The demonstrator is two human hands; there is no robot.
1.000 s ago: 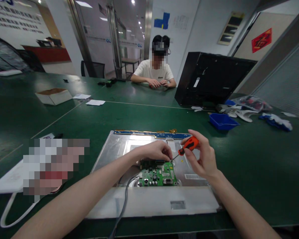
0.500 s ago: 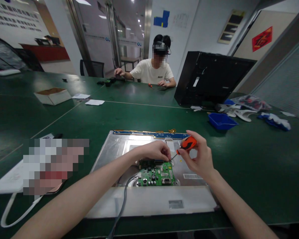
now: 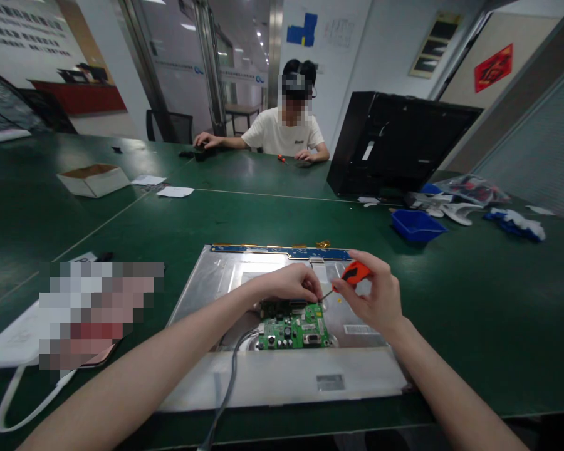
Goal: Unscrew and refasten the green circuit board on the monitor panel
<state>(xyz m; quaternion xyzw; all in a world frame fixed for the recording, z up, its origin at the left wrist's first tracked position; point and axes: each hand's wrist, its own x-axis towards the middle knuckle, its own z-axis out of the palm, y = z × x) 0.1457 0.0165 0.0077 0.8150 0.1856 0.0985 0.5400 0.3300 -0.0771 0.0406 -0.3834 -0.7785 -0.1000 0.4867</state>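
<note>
A green circuit board [image 3: 294, 327] lies on the silvery back of a display panel [image 3: 357, 369], which rests flat on the green table. My right hand [image 3: 378, 294] grips an orange and black screwdriver [image 3: 356, 274], tilted so that its shaft points down and left to the board's upper right corner. Right at the tip, my left hand [image 3: 298, 283] has its fingers pinched together at the board's top edge; anything between them is too small to make out. Grey cables [image 3: 234, 376] run from the board's left side toward the front edge.
A black monitor housing [image 3: 399, 147] stands at the back right, with a blue tray [image 3: 417, 225] and gloves [image 3: 514, 224] before it. At left are an open box [image 3: 94, 180] and a white device with a cord [image 3: 9, 341]. A co-worker [image 3: 286, 128] sits opposite.
The view has shifted slightly. My hands and the screwdriver stay at the same board corner, the handle turned a little. The co-worker's one hand has reached farther toward the left of the picture.
</note>
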